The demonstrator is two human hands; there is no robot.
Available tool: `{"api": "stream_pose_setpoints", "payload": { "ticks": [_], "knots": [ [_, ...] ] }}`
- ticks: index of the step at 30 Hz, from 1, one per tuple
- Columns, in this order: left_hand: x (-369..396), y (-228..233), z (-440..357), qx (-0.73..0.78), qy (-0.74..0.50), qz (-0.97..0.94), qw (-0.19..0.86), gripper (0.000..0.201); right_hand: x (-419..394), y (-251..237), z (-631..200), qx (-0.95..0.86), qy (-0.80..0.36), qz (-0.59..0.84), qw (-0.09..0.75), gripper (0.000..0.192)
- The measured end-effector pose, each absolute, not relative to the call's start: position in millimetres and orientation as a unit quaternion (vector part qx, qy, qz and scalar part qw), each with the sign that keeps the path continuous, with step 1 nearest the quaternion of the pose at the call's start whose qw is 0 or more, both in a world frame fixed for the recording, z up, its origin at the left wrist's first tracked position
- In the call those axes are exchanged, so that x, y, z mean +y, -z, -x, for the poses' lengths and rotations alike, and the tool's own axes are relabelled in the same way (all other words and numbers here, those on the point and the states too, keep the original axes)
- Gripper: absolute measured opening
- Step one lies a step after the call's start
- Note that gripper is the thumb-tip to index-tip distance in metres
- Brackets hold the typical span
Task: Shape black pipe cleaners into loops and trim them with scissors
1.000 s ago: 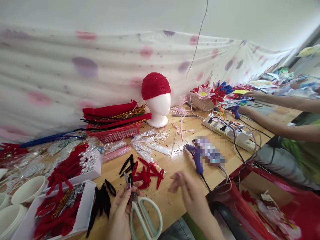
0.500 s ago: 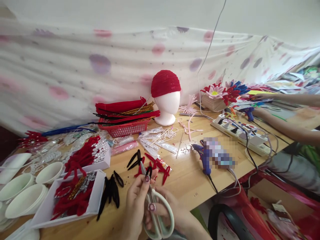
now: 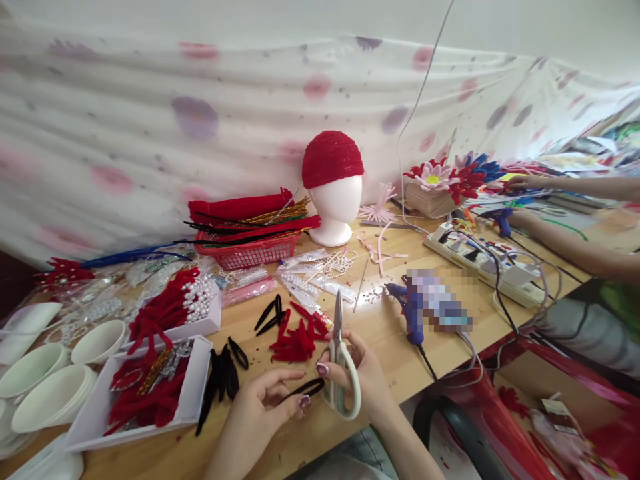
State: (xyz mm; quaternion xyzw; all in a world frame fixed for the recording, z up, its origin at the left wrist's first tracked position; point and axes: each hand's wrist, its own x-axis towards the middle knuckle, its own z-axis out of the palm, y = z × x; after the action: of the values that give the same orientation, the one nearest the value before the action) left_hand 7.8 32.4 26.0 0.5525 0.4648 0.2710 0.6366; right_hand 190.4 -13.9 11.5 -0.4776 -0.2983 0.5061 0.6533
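Note:
My left hand (image 3: 257,413) pinches a narrow black pipe-cleaner loop (image 3: 309,386) between thumb and fingers. In my right hand (image 3: 369,375) are white-handled scissors (image 3: 355,390), their blades pointing up and away and looking closed. The loop's far end comes close to the right thumb; whether they touch I cannot tell. Just beyond the hands lies a pile of red fuzzy loops (image 3: 295,341). Black loops (image 3: 270,315) lie left of that pile, and another black bunch (image 3: 220,377) rests nearer the white box.
White boxes (image 3: 197,393) of red pieces and several white bowls (image 3: 53,400) stand left. A red basket (image 3: 250,252) and a white foam head (image 3: 336,207) are behind. A blue glue gun (image 3: 413,313) and power strip (image 3: 480,263) lie right, near another person's arms (image 3: 565,237).
My hands have moved apart. The scissors swung upright to the right, away from the black loop, which my left hand has brought lower. The red pile is now more exposed.

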Motion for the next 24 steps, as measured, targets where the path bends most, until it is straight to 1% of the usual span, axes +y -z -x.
{"api": "stream_pose_setpoints", "payload": {
  "ticks": [4, 7, 9, 10, 11, 12, 13, 14, 15, 16, 17, 19, 20, 22, 24],
  "knots": [
    [33.5, -25.0, -8.2, 0.460, -0.272, -0.559, 0.634, 0.013, -8.7, -10.7, -183.4, -0.288, -0.542, 0.471, 0.633, 0.057],
    [39.5, -29.6, -3.8, 0.463, -0.274, -0.572, 0.619, 0.019, -14.1, -15.7, -185.9, -0.285, -0.547, 0.473, 0.630, 0.055],
    [41.9, -33.0, -1.2, 0.467, -0.274, -0.573, 0.615, 0.024, -27.4, -28.0, -201.8, -0.290, -0.512, 0.493, 0.641, 0.048],
    [42.0, -34.3, -1.0, 0.472, -0.281, -0.567, 0.614, 0.026, -36.5, -36.8, -214.5, -0.312, -0.446, 0.530, 0.650, 0.042],
    [41.3, -35.2, -1.8, 0.479, -0.299, -0.553, 0.612, 0.027, -46.0, -46.6, -229.2, -0.335, -0.356, 0.573, 0.658, 0.038],
    [39.8, -35.7, -4.1, 0.486, -0.328, -0.530, 0.612, 0.028, -54.9, -56.4, -244.4, -0.354, -0.270, 0.614, 0.651, 0.034],
    [37.7, -35.9, -7.7, 0.489, -0.357, -0.503, 0.617, 0.029, -62.3, -65.2, -258.4, -0.350, -0.160, 0.649, 0.656, 0.032],
    [35.2, -35.7, -12.7, 0.483, -0.378, -0.472, 0.633, 0.031, -67.1, -72.2, -269.3, -0.358, -0.088, 0.674, 0.640, 0.031],
    [32.6, -35.2, -18.8, 0.469, -0.383, -0.444, 0.660, 0.033, -68.8, -76.7, -275.7, -0.390, -0.074, 0.696, 0.599, 0.031],
    [30.0, -34.3, -25.6, 0.449, -0.370, -0.423, 0.695, 0.036, -67.5, -78.3, -276.8, -0.426, -0.097, 0.710, 0.553, 0.032],
    [27.6, -33.1, -32.8, 0.422, -0.336, -0.410, 0.736, 0.038, -63.5, -77.4, -272.5, -0.469, -0.135, 0.705, 0.515, 0.029],
    [23.9, -29.9, -46.8, 0.387, -0.300, -0.396, 0.777, 0.041, -51.2, -70.6, -250.5, -0.540, -0.237, 0.689, 0.422, 0.020],
    [22.6, -28.0, -52.9, 0.382, -0.293, -0.390, 0.785, 0.043, -45.0, -66.6, -235.2, -0.559, -0.251, 0.691, 0.383, 0.015],
    [21.0, -23.9, -62.7, 0.416, -0.305, -0.369, 0.773, 0.047, -37.8, -62.4, -204.4, -0.615, -0.223, 0.696, 0.296, 0.011],
    [21.0, -19.4, -68.3, 0.488, -0.331, -0.339, 0.733, 0.041, -40.9, -65.9, -185.1, -0.681, -0.185, 0.674, 0.217, 0.019]
  ]
}}
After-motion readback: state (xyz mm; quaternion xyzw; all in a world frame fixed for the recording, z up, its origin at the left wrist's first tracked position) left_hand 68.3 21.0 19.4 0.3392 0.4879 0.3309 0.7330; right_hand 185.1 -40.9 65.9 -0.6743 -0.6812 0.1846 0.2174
